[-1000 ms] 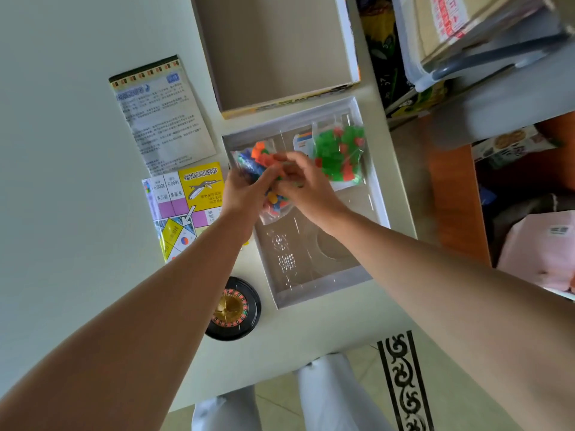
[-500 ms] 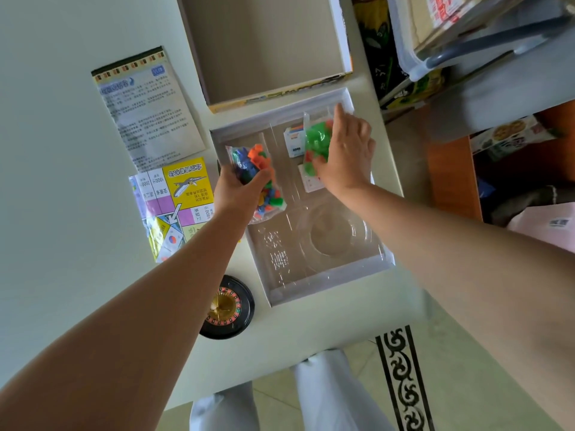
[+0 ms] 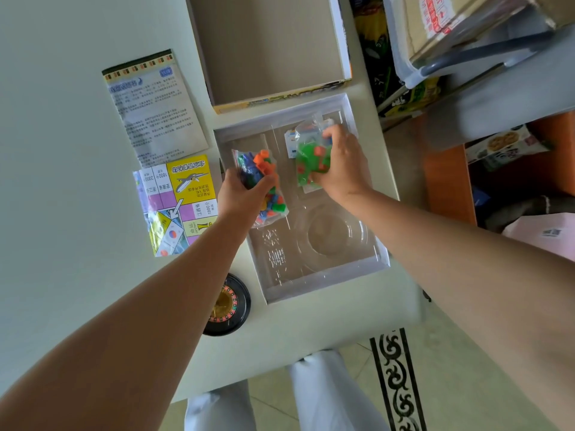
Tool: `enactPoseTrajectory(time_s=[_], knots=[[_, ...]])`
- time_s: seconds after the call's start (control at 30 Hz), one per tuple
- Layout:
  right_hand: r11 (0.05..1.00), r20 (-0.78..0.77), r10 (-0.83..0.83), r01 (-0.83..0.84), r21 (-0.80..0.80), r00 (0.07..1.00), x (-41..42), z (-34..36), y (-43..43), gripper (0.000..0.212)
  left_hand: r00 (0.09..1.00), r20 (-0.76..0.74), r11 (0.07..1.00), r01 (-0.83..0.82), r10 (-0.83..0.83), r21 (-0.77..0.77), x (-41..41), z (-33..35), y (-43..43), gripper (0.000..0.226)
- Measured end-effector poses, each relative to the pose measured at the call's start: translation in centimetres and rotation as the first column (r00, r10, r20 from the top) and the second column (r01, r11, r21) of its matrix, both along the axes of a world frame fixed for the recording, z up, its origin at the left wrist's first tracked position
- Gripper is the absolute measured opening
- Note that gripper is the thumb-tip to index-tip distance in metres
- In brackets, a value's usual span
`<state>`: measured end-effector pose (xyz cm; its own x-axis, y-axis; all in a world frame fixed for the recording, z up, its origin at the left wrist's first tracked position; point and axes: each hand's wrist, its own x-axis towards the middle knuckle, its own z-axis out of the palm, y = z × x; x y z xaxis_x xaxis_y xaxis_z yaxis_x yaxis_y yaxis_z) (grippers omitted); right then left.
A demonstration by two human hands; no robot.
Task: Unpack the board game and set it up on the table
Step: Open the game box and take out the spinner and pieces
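Left hand [image 3: 239,194]: curled round the mixed-colour bag [image 3: 263,178], gripping its near side over the left part of the box tray [image 3: 323,284].
Right hand [image 3: 339,163]: clenched on the green bag [image 3: 306,163], over the tray's far right compartment, with a small card pack [image 3: 291,144] just behind it.
Height of bags: hard to tell whether either is clear of the clear insert [image 3: 329,237] or resting on it.
Already out: folded board [image 3: 183,197], rule sheet [image 3: 152,110] and roulette wheel [image 3: 228,306] on the table [image 3: 62,213], left of the tray; box lid [image 3: 267,48] upside down beyond it.
Risk, bags: thin soft plastic, loosely filled; likely to split and scatter small pieces if squeezed hard or snagged on an insert edge.
Risk, tray: close to the table's right and front edges; could slide toward the floor if a bag catches the light insert and drags it.
Risk, wheel: near the front edge, right beside the left forearm; easily knocked off by a careless swing to the left.
Risk, card pack: might ride up with the green bag and drop outside the tray.
Safer course: straight lift, loose but sure hold, then down on the table well away from the edges.
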<state>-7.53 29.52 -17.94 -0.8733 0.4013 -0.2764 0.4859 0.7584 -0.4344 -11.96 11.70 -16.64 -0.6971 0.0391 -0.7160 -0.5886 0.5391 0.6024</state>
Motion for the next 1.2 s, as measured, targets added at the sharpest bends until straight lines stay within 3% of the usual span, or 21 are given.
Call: enactPoseTrajectory(time_s=[0.07, 0.2, 0.33, 0.4, 0.5, 0.77, 0.93, 1.03, 1.13, 1.2], knots=[[0.995, 0.006, -0.056, 0.056, -0.084, 0.998, 0.1, 0.2, 0.1, 0.067, 1.0, 0.001, 1.0, -0.009, 0.009, 0.025, 0.1, 0.1, -0.3, 0.06], [0.935, 0.054, -0.176, 0.184, -0.305, 0.983, 0.6, 1.8, -0.1, 0.059, 0.999, -0.009, 0.966, -0.045, 0.049, 0.254, 1.0, 1.5, -1.1, 0.028], [0.786, 0.129, -0.186, 0.226, -0.575, 0.974, 2.2, 4.4, -1.3, 0.05, 0.993, -0.009, 0.876, -0.097, 0.115, 0.472, 1.7, 3.7, -2.0, 0.04], [0.677, 0.167, -0.126, 0.208, -0.707, 0.978, 3.0, 5.8, -2.6, 0.039, 0.994, 0.052, 0.863, -0.112, 0.1, 0.493, 1.9, 4.3, -2.5, 0.034], [0.601, 0.171, -0.117, 0.207, -0.772, 0.978, 4.6, 7.3, -5.2, 0.048, 0.992, 0.129, 0.891, -0.067, 0.01, 0.45, 2.8, 5.2, -3.9, 0.036], [0.55, 0.271, -0.096, 0.278, -0.788, 0.958, 11.2, 8.3, -12.4, 0.083, 0.955, 0.256, 0.913, 0.032, -0.148, 0.407, 8.0, 6.1, -11.5, 0.024], [0.562, 0.357, -0.13, 0.365, -0.742, 0.925, 16.3, 7.6, -16.3, 0.03, 0.918, 0.344, 0.932, 0.064, -0.195, 0.357, 12.3, 5.1, -15.1, 0.025], [0.574, 0.431, -0.194, 0.458, -0.679, 0.881, 20.3, 6.2, -18.4, 0.028, 0.919, 0.348, 0.969, 0.113, -0.186, 0.22, 15.8, 3.8, -16.6, 0.031], [0.504, 0.493, -0.37, 0.616, -0.606, 0.788, 24.1, 4.3, -19.4, 0.031, 0.933, 0.329, 0.988, 0.116, -0.144, 0.103, 19.1, 2.5, -17.4, 0.039], [0.462, 0.507, -0.488, 0.703, -0.541, 0.711, 25.8, 3.5, -19.2, 0.032, 0.931, 0.312, 0.981, 0.192, -0.188, 0.017, 20.8, 1.8, -17.4, 0.065]])
